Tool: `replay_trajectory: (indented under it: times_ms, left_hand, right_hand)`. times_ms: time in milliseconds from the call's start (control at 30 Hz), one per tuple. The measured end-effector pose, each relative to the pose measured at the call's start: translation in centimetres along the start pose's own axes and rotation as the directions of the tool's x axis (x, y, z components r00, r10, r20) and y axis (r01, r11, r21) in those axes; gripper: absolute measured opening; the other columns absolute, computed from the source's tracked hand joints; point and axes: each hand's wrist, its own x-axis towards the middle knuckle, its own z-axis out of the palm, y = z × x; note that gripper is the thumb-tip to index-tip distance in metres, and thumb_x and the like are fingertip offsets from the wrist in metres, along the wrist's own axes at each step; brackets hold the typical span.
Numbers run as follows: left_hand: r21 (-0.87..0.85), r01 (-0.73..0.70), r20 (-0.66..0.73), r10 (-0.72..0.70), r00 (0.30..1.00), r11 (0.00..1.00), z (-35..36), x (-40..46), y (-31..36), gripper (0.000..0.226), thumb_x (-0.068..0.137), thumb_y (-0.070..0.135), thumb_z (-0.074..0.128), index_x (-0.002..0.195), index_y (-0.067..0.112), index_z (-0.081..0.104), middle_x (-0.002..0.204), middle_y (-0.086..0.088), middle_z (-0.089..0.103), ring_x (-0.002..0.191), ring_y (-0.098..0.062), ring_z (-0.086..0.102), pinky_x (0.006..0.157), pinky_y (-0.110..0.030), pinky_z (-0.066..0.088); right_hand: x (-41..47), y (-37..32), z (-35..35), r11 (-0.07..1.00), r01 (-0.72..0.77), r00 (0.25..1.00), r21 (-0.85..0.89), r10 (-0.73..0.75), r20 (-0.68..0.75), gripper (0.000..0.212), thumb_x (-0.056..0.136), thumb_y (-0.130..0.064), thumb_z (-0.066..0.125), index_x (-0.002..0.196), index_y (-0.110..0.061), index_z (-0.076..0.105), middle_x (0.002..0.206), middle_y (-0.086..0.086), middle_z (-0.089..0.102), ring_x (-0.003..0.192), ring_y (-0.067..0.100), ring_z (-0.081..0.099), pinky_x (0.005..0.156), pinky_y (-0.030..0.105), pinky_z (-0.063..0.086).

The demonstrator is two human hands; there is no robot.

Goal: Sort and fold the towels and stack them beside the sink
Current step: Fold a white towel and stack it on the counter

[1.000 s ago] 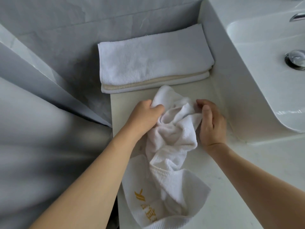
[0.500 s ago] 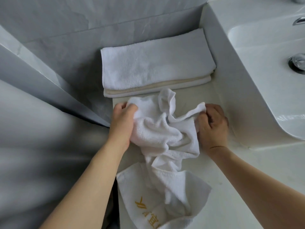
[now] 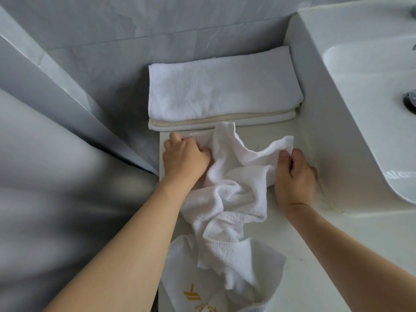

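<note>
A crumpled white towel [image 3: 227,199] lies on the pale counter [image 3: 299,255] left of the sink [image 3: 369,104]. My left hand [image 3: 183,159] grips its upper left edge near the counter's left rim. My right hand [image 3: 295,176] pinches its upper right corner, which sticks up by the sink's side wall. The towel's lower end, with gold embroidery [image 3: 198,300], hangs toward the front edge. Behind it a stack of folded towels [image 3: 220,91] rests against the wall, a cream-edged one under the white top one.
Grey marble wall tiles [image 3: 135,23] stand behind and to the left. The raised white sink basin has a metal drain [image 3: 410,104]. The sink's side wall [image 3: 326,143] closes the counter strip on the right. Left of the counter the floor drops away, blurred.
Both hands have pulled apart, spreading the towel's top edge wider. My left hand slid left to the counter's rim; my right hand moved right toward the sink wall.
</note>
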Motion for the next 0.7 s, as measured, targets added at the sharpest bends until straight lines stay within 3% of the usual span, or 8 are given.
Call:
replay_trajectory:
  times_ms: [133, 200, 233, 333, 467, 533, 600, 700]
  left_hand:
    - [-0.202, 0.022, -0.068, -0.036, 0.997, 0.979, -0.1, -2.0, -0.3, 0.033, 0.087, 0.019, 0.055, 0.114, 0.014, 0.036, 0.093, 0.002, 0.056, 0.086, -0.028, 0.057, 0.067, -0.035, 0.040]
    - [-0.219, 0.054, -0.039, -0.064, 0.997, 0.974, -0.4, -2.3, -0.3, 0.037, 0.090, 0.033, 0.053, 0.120, 0.017, 0.038, 0.098, 0.004, 0.054, 0.081, -0.022, 0.054, 0.067, -0.034, 0.041]
    - [-0.291, 0.122, 0.030, -0.118, 0.993, 0.949, -0.6, -2.1, -0.2, 0.032, 0.092, 0.043, 0.049, 0.111, 0.016, 0.046, 0.093, 0.005, 0.052, 0.074, -0.019, 0.050, 0.065, -0.033, 0.039]
    - [-0.563, 0.426, 0.320, -0.288, 0.903, 0.708, -1.8, -1.3, 0.5, 0.050, 0.097, 0.060, 0.036, 0.079, 0.016, 0.051, 0.074, 0.001, 0.045, 0.062, -0.015, 0.043, 0.056, -0.029, 0.034]
    - [-0.664, 0.473, 0.396, -0.265, 0.879, 0.579, -0.6, -2.3, -0.2, 0.021, 0.094, 0.031, 0.055, 0.104, 0.015, 0.062, 0.098, -0.008, 0.064, 0.079, -0.025, 0.060, 0.053, -0.025, 0.048]
    - [-0.797, 0.398, 0.314, -0.251, 0.915, 0.454, -0.1, -3.2, -1.3, 0.009, 0.090, 0.023, 0.061, 0.095, 0.029, 0.056, 0.110, -0.009, 0.062, 0.098, -0.029, 0.063, 0.073, -0.036, 0.057]
    - [-0.900, 0.196, 0.068, -0.317, 0.946, 0.390, -0.4, -3.9, -2.3, 0.017, 0.089, 0.015, 0.057, 0.091, 0.030, 0.049, 0.100, -0.006, 0.056, 0.087, -0.022, 0.058, 0.071, -0.036, 0.051]
    - [-0.807, 0.052, -0.225, -0.389, 0.893, 0.588, -1.3, -4.6, -3.5, 0.008, 0.093, 0.019, 0.045, 0.098, 0.026, 0.046, 0.089, 0.005, 0.050, 0.078, -0.015, 0.050, 0.066, -0.031, 0.041]
  right_hand:
    - [0.1, -0.5, -0.2, 0.997, -0.006, 1.000, -0.079, 0.008, 0.024, 0.028, 0.099, -0.035, 0.028, 0.088, -0.014, 0.043, 0.074, 0.002, 0.050, 0.076, 0.025, 0.035, 0.087, 0.040, 0.038]
    - [0.3, -0.5, -0.3, 0.995, -0.006, 0.999, -0.104, 0.010, 0.039, 0.025, 0.105, -0.027, 0.031, 0.095, -0.011, 0.046, 0.082, 0.005, 0.053, 0.079, 0.023, 0.033, 0.092, 0.040, 0.036]
    - [0.4, -0.4, -0.3, 0.994, -0.009, 0.999, -0.110, 0.014, 0.041, 0.025, 0.105, -0.025, 0.031, 0.099, -0.009, 0.049, 0.084, 0.005, 0.054, 0.080, 0.023, 0.033, 0.093, 0.040, 0.037]
    - [0.8, -0.3, 0.0, 0.997, -0.025, 0.999, -0.079, 0.027, 0.027, 0.030, 0.104, -0.028, 0.030, 0.105, -0.009, 0.053, 0.086, 0.007, 0.060, 0.081, 0.025, 0.042, 0.093, 0.044, 0.041]
    - [2.0, -0.2, 0.3, 0.994, -0.106, 0.994, 0.011, 0.106, -0.027, 0.027, 0.102, -0.036, 0.032, 0.094, -0.017, 0.049, 0.082, 0.006, 0.059, 0.083, 0.035, 0.056, 0.078, 0.041, 0.048]
    - [2.8, -0.3, 0.4, 0.990, -0.135, 0.989, 0.033, 0.137, -0.056, 0.028, 0.102, -0.035, 0.033, 0.098, -0.014, 0.051, 0.090, 0.010, 0.061, 0.086, 0.035, 0.057, 0.076, 0.041, 0.048]
    - [3.3, -0.3, 0.4, 0.987, -0.150, 0.982, 0.052, 0.155, -0.105, 0.032, 0.103, -0.035, 0.033, 0.102, -0.010, 0.053, 0.100, 0.014, 0.063, 0.090, 0.035, 0.057, 0.079, 0.042, 0.047]
    - [3.5, 0.1, 0.4, 0.984, -0.157, 0.977, 0.082, 0.167, -0.131, 0.037, 0.103, -0.037, 0.033, 0.097, -0.008, 0.054, 0.097, 0.014, 0.062, 0.089, 0.033, 0.057, 0.076, 0.038, 0.043]
